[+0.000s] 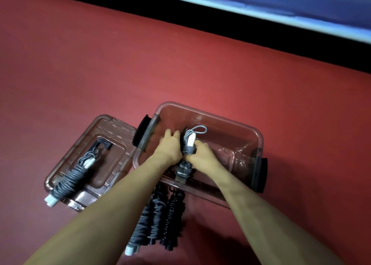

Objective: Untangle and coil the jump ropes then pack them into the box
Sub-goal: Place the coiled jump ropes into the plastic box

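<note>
Together both hands reach into the clear box (249, 133): the right hand (202, 154) grips a coiled grey jump rope (189, 144) with a white handle, and the left hand (170, 144) presses against its side, fingers hidden. Left of the box lies the lid (112, 128), carrying another coiled rope (71, 179). Three more coiled ropes (158, 214) lie on the red floor (80, 64) near the box's front
</note>
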The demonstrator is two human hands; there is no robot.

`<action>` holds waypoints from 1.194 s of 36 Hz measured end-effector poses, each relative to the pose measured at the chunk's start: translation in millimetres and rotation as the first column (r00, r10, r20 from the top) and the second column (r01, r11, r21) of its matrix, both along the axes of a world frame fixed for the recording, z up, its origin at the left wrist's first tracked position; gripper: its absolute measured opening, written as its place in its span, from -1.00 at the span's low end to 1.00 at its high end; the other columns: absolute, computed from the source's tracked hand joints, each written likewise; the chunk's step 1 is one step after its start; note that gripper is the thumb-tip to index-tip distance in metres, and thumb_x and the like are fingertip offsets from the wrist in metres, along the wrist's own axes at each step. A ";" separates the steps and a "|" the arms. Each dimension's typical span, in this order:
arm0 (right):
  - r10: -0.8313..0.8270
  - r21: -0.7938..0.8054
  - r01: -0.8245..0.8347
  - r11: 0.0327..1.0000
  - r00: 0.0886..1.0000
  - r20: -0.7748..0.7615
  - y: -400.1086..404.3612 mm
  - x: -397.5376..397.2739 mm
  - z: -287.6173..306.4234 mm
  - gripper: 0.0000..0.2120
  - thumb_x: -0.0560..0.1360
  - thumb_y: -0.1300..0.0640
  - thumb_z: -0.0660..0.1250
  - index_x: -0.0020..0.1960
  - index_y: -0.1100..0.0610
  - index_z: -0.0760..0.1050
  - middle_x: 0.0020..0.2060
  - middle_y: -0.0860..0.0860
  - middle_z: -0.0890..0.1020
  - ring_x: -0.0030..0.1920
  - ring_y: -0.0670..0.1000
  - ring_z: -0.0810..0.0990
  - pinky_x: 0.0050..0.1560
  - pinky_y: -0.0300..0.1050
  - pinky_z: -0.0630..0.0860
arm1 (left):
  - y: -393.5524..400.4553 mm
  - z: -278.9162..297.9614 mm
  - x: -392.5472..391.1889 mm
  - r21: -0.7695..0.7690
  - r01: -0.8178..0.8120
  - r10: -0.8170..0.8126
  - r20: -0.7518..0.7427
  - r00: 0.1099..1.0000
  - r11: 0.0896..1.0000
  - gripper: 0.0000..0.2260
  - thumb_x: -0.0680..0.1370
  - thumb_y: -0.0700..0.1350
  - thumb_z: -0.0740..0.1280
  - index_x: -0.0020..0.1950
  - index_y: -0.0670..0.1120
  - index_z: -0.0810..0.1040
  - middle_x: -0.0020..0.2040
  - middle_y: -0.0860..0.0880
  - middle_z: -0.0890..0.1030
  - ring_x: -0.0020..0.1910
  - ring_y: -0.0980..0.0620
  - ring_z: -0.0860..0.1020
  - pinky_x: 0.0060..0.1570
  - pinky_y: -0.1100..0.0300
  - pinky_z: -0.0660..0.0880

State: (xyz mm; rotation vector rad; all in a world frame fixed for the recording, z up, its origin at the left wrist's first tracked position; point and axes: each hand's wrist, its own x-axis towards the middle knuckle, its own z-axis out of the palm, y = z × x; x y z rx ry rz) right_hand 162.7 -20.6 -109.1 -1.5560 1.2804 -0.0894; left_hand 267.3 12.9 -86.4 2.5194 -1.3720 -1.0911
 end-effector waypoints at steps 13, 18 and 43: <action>-0.166 -0.088 0.163 0.983 0.985 -0.034 9.2 -1.0 -4.5 -0.77 0.35 0.18 0.46 -0.06 0.20 0.49 -0.16 0.08 0.60 -0.14 0.11 0.64 -0.17 0.14 0.63 | 8.9 10.5 4.1 -0.136 0.001 0.003 0.028 1.000 0.991 -0.65 0.47 -0.38 0.19 0.25 -0.23 0.47 0.22 -0.22 0.46 0.22 -0.21 0.44 0.21 0.01 0.41; -0.128 -0.052 0.125 0.991 0.990 -0.053 3.3 5.5 -4.8 -0.86 0.39 0.19 0.46 -0.10 0.16 0.55 -0.19 0.11 0.62 -0.09 0.14 0.64 -0.09 0.16 0.61 | 10.2 10.5 7.4 -0.127 0.033 -0.028 0.036 0.999 0.991 -0.65 0.49 -0.35 0.20 0.28 -0.23 0.47 0.24 -0.22 0.48 0.22 -0.21 0.46 0.19 0.02 0.43; -0.013 -0.559 0.042 0.828 0.998 0.056 90.7 -15.5 97.6 -0.90 0.52 0.19 0.22 -0.14 0.12 0.50 -0.33 -0.11 0.43 -0.21 0.05 0.45 -0.17 -0.02 0.42 | 114.4 89.8 -5.4 -0.604 -0.171 0.233 0.026 0.972 0.779 -0.86 0.52 -0.22 0.21 0.07 -0.19 0.39 0.04 -0.11 0.43 -0.04 -0.14 0.46 -0.08 -0.04 0.45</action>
